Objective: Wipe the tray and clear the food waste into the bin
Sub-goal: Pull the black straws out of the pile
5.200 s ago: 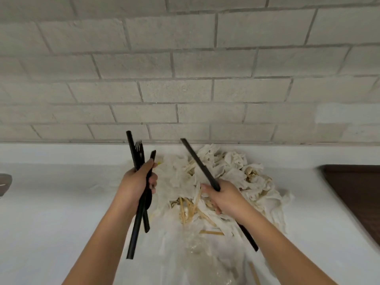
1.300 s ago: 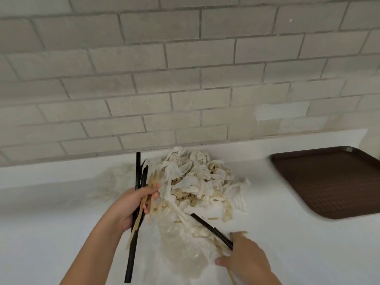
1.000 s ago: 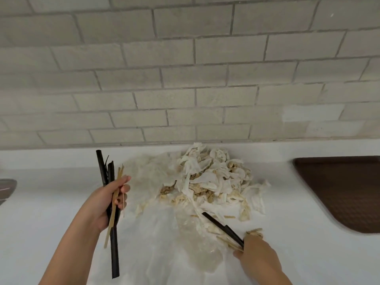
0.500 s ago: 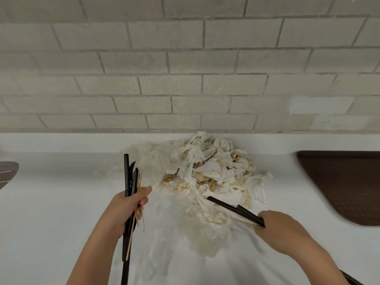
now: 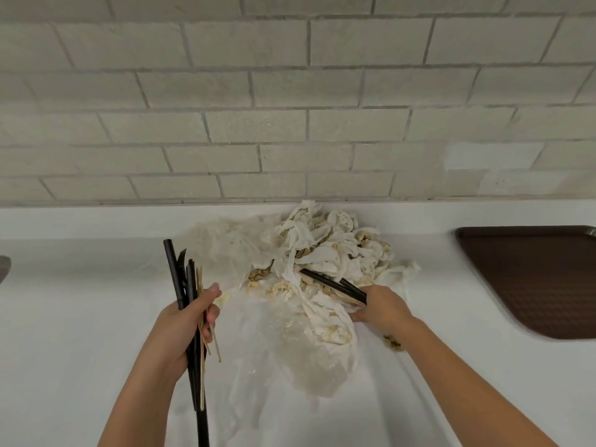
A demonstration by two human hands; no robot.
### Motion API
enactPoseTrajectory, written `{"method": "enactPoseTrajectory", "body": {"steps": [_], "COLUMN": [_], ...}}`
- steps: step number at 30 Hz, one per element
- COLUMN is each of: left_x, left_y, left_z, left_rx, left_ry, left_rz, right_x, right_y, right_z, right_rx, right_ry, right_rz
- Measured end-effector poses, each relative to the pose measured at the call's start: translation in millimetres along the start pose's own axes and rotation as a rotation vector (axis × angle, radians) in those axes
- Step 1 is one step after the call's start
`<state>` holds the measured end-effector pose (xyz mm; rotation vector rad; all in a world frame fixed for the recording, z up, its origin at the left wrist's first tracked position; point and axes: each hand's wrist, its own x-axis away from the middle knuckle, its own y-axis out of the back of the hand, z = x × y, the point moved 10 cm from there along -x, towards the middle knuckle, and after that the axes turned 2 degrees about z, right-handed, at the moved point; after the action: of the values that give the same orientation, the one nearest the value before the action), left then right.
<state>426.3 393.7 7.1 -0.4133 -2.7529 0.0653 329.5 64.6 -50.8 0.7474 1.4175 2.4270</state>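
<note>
A heap of crumpled white napkins and food scraps [image 5: 325, 253] lies on clear plastic film [image 5: 283, 350] on the white counter [image 5: 80, 317], close to the wall. My left hand [image 5: 183, 324] grips an upright bundle of black cutlery, black straws and thin wooden sticks [image 5: 190, 285] to the left of the heap. My right hand [image 5: 380, 308] holds two black straws [image 5: 332, 285] whose tips lie in the front of the heap. The brown tray [image 5: 532, 279] sits at the right edge, bare as far as it shows.
A grey brick wall [image 5: 290, 108] rises right behind the counter. A small clump of food waste [image 5: 392, 341] lies on the counter beside my right wrist. A dark rounded object [image 5: 4, 267] shows at the far left edge.
My right hand has moved forward to the heap with the black straws. The left hand has kept its bundle and gained thin wooden sticks since the earliest frame.
</note>
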Motion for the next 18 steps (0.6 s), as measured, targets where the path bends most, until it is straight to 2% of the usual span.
{"method": "enactPoseTrajectory", "body": {"steps": [6, 10, 18], "left_x": [-0.9, -5.1, -18.2], "left_y": [23.5, 32.2, 33.7], "left_z": [6.8, 10.5, 22.7], "left_rx": [0.033, 0.084, 0.331], "left_ry": [-0.009, -0.002, 0.064], "left_rz": [-0.064, -0.117, -0.15], "right_x": [3.1, 19.5, 63.8], "right_y": [-7.9, 11.7, 71.0], "right_z": [5.3, 2.2, 18.6], "right_rx": [0.153, 0.124, -0.446], "right_ry": [0.093, 0.087, 0.076], "right_rz": [0.044, 0.026, -0.155]}}
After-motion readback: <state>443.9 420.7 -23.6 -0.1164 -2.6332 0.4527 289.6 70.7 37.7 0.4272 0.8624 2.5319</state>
